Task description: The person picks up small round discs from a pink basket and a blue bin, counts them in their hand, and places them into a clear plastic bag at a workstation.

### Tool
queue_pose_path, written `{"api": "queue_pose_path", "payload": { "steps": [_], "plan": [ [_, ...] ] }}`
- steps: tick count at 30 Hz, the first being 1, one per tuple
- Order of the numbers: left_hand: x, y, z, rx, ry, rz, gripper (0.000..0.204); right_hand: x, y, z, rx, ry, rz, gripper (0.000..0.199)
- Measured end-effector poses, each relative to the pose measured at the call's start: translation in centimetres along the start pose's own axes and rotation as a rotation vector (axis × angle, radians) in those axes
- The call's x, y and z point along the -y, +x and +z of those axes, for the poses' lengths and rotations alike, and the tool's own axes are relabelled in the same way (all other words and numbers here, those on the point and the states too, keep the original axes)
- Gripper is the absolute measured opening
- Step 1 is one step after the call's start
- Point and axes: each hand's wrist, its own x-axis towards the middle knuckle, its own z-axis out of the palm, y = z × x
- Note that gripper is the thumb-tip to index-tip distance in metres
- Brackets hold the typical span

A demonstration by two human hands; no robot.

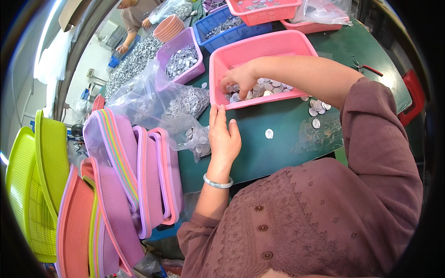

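Discs (278,87) of silver metal lie across the near part of the pink basket (264,46), which rests on the green table (250,160). Right hand (242,79) reaches down into that basket: its arm comes from the right with the elbow bent, the forearm crosses over the basket's right side, and the wrist bends so that the fingers angle down among the discs. They are spread a little and curled, tips partly hidden, so I cannot tell whether they grip any. Left hand (225,139) stands at the basket's near left corner, palm flat and gripping nothing, fingers close together and pointing away from the body, thumb apart, fingertips touching the rim. A pale bracelet (218,181) circles that wrist.

A lone disc (269,133) lies on the near side of the basket, its surface marking too fine to read. A small pile (318,107) of discs sits just beyond its near right corner. To the basket's left are a purple basket (194,73) of similar pieces and a clear bag (185,104) of metal parts; behind it stands a blue bin (238,36). Red-handled pliers (372,70) lie to its right.
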Motion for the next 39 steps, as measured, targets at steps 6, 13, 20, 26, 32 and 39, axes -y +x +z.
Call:
{"api": "queue_pose_path", "payload": {
  "steps": [6,13,20,26,32,39],
  "plan": [
    [-0.6,-0.1,0.1,-0.008,0.047,-0.024,0.043,0.6,-0.3,0.4,0.101,-0.185,-0.155,0.062],
    [-0.7,0.0,0.0,-0.026,0.058,-0.044,0.042,2.5,-0.8,-0.3,0.288,-0.342,-0.141,0.063],
    [-0.6,0.1,0.3,-0.03,0.102,-0.027,0.043,2.0,-2.6,-0.8,0.353,-0.389,-0.074,0.067],
    [-0.8,-0.2,0.8,-0.044,0.144,-0.012,0.044,2.7,-4.1,-0.6,0.317,-0.399,-0.086,0.068],
    [-0.8,-0.1,0.3,0.01,0.159,-0.006,0.046,0.7,-5.1,-1.5,0.474,-0.39,-0.175,0.067],
    [-1.1,-0.3,0.5,0.001,0.156,-0.023,0.048,-0.4,-7.2,0.4,0.24,-0.427,-0.157,0.054]
  ]
}}
